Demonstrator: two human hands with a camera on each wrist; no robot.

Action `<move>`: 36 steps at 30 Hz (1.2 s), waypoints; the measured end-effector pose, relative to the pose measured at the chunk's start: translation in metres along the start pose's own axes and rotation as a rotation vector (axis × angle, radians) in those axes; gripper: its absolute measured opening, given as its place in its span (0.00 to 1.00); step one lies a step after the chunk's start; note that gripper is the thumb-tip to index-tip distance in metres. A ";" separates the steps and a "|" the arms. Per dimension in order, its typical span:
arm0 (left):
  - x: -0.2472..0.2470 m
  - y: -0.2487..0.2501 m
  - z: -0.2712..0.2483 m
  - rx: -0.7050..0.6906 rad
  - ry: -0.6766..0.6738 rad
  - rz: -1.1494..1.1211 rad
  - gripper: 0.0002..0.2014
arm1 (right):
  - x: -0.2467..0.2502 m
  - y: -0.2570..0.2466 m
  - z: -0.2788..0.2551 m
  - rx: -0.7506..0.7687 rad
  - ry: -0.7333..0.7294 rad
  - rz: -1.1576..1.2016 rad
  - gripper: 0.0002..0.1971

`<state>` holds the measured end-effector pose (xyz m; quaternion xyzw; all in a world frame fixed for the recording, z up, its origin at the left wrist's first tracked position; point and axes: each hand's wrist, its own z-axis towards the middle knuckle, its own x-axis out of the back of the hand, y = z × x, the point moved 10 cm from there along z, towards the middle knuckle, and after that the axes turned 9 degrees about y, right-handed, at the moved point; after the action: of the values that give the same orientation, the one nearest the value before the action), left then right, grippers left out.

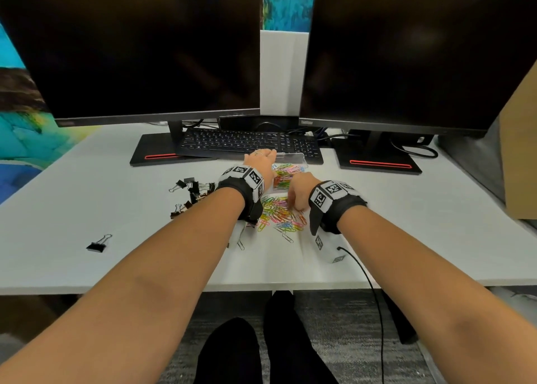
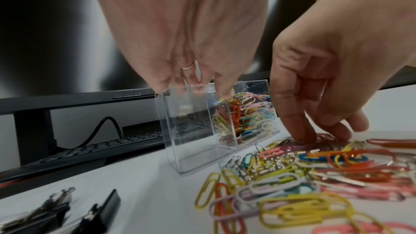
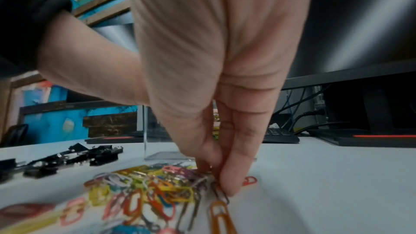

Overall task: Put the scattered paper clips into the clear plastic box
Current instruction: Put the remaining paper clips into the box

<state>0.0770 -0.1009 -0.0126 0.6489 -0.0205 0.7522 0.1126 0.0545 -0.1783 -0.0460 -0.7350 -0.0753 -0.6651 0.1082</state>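
A clear plastic box [image 1: 292,159] [image 2: 191,140] with two compartments stands on the white desk in front of the keyboard. Its right compartment holds coloured paper clips; the left one looks empty. My left hand [image 1: 261,160] [image 2: 193,88] grips the box's top rim with thumb and fingers. Just in front of the box lies a loose pile of coloured paper clips [image 1: 279,215] [image 2: 292,166] [image 3: 146,188]. My right hand [image 1: 295,203] [image 2: 315,131] [image 3: 216,179] reaches down into the pile's right side, fingertips pinched together on a few clips. The box's base [image 3: 166,155] shows behind that hand.
Black binder clips [image 1: 191,192] [image 2: 56,216] [image 3: 74,157] lie in a heap left of the pile, one more [image 1: 98,244] farther left. A black keyboard [image 1: 250,142] and two monitors on stands stand behind the box. A cable [image 1: 369,282] hangs from my right wrist.
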 end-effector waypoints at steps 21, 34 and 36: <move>-0.001 -0.003 0.001 -0.059 0.042 -0.037 0.30 | 0.046 0.004 0.001 0.083 0.217 0.285 0.08; 0.000 -0.006 -0.002 -0.068 0.037 -0.080 0.31 | 0.087 0.032 0.027 -0.035 0.432 0.372 0.14; 0.000 -0.006 -0.002 -0.080 0.055 -0.080 0.31 | 0.091 0.041 0.024 -0.057 0.506 0.467 0.12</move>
<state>0.0757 -0.0950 -0.0131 0.6235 -0.0215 0.7631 0.1687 0.0979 -0.2148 0.0397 -0.5469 0.1427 -0.7855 0.2521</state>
